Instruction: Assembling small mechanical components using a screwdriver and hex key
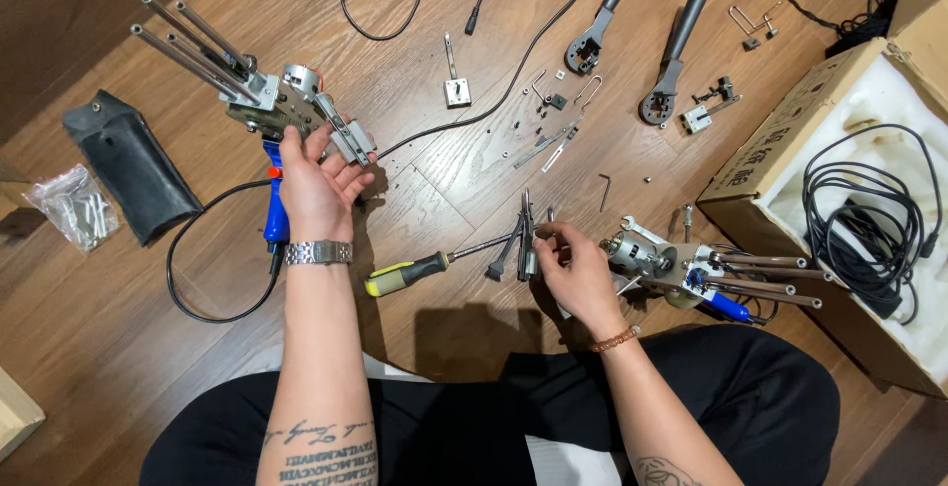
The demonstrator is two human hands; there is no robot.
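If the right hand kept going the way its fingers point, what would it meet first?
The right hand points up-left, already pinching a slim dark metal part. Beyond it the brown wooden floor looks free until the thin black cable, though depth is unclear.

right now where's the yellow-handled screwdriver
In the head view the screwdriver lies on the wood floor near the middle, between the two forearms, its tip toward the right hand.

My left hand [316, 185] lifts a blue-handled metal machine [286, 111], its four rods pointing to ten o'clock; my right hand [573, 269] pinches a slim dark metal part [525, 234], upright, above the wooden floor.
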